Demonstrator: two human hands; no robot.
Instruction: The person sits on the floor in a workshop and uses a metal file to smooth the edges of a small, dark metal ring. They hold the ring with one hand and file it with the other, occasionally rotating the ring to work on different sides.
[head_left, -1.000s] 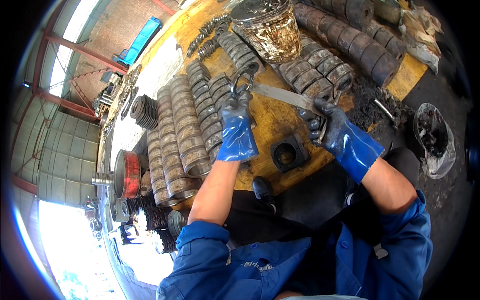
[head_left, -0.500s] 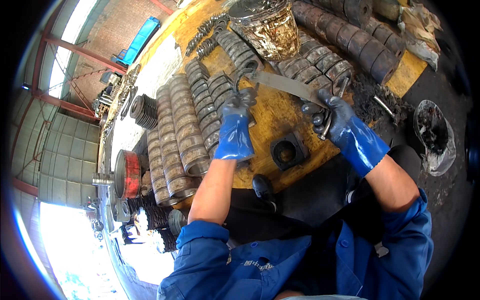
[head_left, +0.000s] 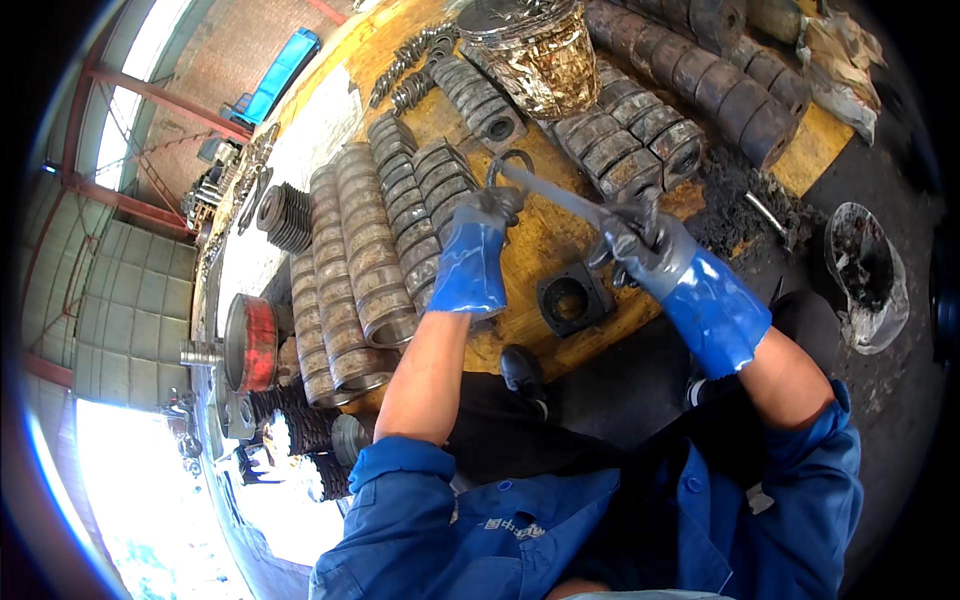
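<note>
Nearest, your blue jacket sleeves (head_left: 385, 500) are sitting rolled up, and both your hands are wearing blue gloves with dark, grimy fingers. Your right hand (head_left: 645, 245) is gripping the near end of a flat metal blade (head_left: 560, 195), its fingers bending in around that end; the glove is hiding the grip itself, so you cannot tell how tightly each finger is closing. Your left hand (head_left: 488, 208) is curling its fingers nearly closed on the lower part of a dark ring (head_left: 519, 154), whose curve is standing up beyond the fingertips. The blade is slanting up and leftward between your hands, slightly blurred, its far end reaching the ring; whether the two are touching, you cannot tell.

Below your hands, a dark square block (head_left: 575, 298) with a round opening is resting on the yellow surface (head_left: 535, 235), near your shoe (head_left: 523, 370). Left of your left hand, long rows of worn metal cylinders (head_left: 370, 240) are lying side by side. Beyond the blade, a smeared bucket (head_left: 530, 60) is standing among more rows of dark parts (head_left: 700, 75). Farthest off, a bright blue object (head_left: 280, 75) is standing near a brick wall (head_left: 222, 55).
</note>
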